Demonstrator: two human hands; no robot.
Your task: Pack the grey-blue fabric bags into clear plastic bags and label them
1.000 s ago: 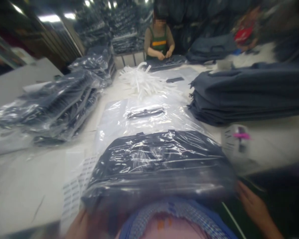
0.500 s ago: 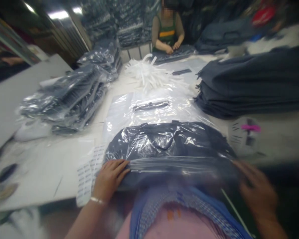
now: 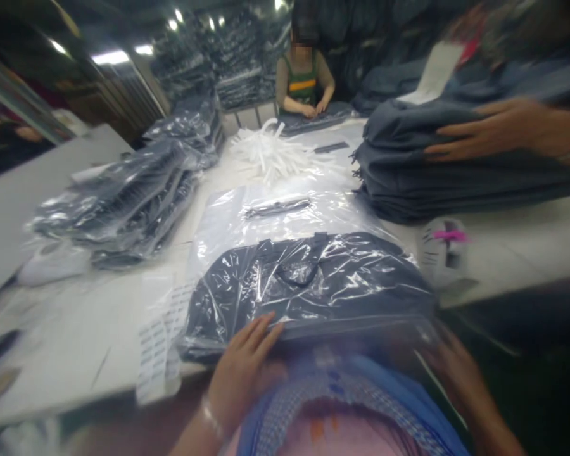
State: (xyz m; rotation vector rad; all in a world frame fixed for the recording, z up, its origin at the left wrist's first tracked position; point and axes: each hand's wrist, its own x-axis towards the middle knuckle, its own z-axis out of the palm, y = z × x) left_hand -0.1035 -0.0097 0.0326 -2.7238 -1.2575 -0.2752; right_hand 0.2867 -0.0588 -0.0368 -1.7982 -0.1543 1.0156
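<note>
A dark travel bag (image 3: 361, 282) with handles lies flat inside a clear plastic bag (image 3: 247, 285) on the table in front of me. My left hand (image 3: 249, 354) rests its stretched fingers on the near edge of the plastic, left of the middle, and its thumb is lower and blurred. At the near right corner, my right hand (image 3: 456, 364) is by the loose plastic flap (image 3: 384, 335). Motion and the film obscure its fingers, so its grip cannot be made out.
Another person's hand (image 3: 498, 130) touches a stack of dark bags (image 3: 456, 183) at right. Wrapped bags (image 3: 118, 190) are piled at left. White strips (image 3: 270, 149) lie beyond, before a co-worker (image 3: 305, 82). A label sheet (image 3: 159, 354) is near my left; a tape dispenser-like object (image 3: 444, 247) sits right.
My left hand has moved right along the plastic's near edge. The folded plastic band across the bag has opened toward me. Another person's hand has appeared on the stack at right.
</note>
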